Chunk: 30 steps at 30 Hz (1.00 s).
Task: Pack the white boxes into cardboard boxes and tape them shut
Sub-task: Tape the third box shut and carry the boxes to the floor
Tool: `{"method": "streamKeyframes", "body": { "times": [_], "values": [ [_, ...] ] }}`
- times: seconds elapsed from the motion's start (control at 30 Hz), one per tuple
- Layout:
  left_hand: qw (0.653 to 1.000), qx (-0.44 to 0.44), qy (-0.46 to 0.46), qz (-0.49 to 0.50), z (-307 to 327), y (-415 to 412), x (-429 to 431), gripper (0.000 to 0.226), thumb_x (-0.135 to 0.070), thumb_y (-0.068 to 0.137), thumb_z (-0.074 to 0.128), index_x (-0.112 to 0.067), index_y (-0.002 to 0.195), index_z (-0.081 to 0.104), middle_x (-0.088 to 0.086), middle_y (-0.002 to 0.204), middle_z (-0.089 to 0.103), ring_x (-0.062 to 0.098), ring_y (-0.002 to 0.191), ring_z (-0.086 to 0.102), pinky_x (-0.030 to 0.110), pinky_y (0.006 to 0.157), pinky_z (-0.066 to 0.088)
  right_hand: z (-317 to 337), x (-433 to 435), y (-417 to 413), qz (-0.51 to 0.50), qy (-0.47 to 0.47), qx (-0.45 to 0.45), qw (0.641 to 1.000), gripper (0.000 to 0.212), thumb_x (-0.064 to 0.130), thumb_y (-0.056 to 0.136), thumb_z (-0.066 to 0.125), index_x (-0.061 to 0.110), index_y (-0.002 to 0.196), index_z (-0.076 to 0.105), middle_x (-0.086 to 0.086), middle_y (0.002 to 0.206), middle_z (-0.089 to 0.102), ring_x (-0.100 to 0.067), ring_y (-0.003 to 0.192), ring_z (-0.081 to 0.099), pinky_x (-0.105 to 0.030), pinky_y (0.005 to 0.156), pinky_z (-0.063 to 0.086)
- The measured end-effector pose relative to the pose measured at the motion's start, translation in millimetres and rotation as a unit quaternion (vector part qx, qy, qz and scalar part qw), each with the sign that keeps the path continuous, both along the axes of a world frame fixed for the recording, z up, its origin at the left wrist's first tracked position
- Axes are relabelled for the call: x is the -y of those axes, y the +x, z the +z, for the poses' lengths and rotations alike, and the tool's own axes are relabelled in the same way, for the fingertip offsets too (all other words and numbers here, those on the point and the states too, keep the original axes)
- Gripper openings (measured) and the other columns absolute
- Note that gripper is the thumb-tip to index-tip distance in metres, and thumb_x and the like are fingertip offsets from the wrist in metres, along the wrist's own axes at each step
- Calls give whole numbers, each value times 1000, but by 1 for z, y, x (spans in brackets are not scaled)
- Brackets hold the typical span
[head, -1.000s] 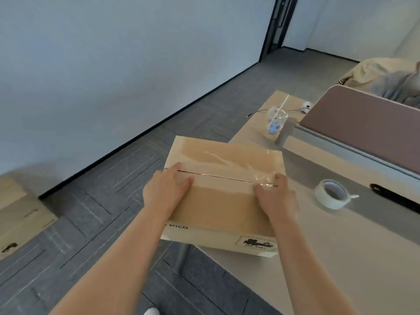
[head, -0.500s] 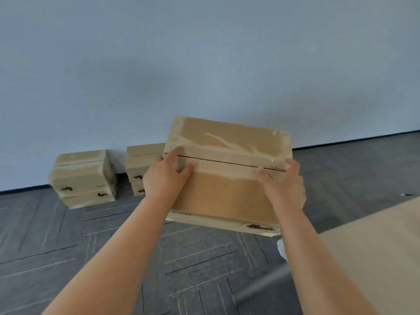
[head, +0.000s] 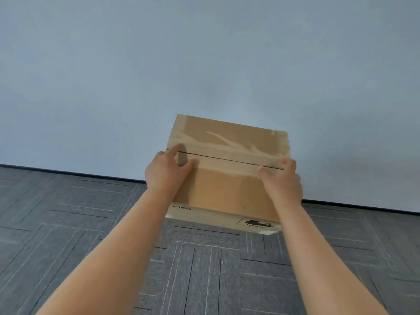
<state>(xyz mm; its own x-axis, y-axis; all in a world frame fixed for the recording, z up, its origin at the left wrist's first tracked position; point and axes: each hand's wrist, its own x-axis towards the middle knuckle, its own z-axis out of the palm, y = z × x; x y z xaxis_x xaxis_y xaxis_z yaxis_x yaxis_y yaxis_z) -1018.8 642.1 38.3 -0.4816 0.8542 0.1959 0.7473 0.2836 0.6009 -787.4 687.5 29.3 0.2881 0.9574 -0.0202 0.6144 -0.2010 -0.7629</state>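
Two hands, left, right, grip taped cardboard box by ends; seam runs left-right

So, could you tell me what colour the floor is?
Dark grey floor with pale line patterns, best in the head view.

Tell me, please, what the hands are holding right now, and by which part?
Both hands, left and right, hold the taped cardboard box by its two side edges, thumbs lying on top near the seam.

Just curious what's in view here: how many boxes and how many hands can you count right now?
Cardboard box: 1
Hands: 2, left hand and right hand, both holding the box
Total: 3
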Motion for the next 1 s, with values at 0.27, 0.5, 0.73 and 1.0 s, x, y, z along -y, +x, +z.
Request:
{"method": "streamKeyframes", "body": {
  "times": [0.27,0.5,0.73,1.0],
  "values": [
    [997,-6,-21,68,-18,-113,-67,56,-60,80,57,-36,129,47,2,115,60,22,102,58,27,71,38,-18,-96,-118,65,-24,8,998,63,49,81,57,27,134,31,-11,125,50,-34,111,52,-45,94,45],
    [996,9,-49,73,-50,-174,-171,60,-59,80,58,-35,134,44,3,118,58,22,107,56,28,74,40,-49,-207,-180,77,-54,15,995,63,47,81,57,27,134,30,-13,126,48,-35,111,50,-45,97,43],
    [994,34,-97,31,-74,-224,-279,61,-54,82,59,-34,137,41,4,126,55,23,114,53,32,81,42,-79,-307,-219,85,-87,3,993,65,44,79,61,27,134,31,-11,127,42,-34,106,52,-40,93,45],
    [986,79,-143,-19,-156,-278,-384,59,-42,85,61,-33,139,40,2,139,47,23,126,44,34,94,39,-160,-396,-253,106,-112,16,988,57,42,82,64,26,131,40,-7,129,38,-20,87,47,-28,77,39]
  ]
}}
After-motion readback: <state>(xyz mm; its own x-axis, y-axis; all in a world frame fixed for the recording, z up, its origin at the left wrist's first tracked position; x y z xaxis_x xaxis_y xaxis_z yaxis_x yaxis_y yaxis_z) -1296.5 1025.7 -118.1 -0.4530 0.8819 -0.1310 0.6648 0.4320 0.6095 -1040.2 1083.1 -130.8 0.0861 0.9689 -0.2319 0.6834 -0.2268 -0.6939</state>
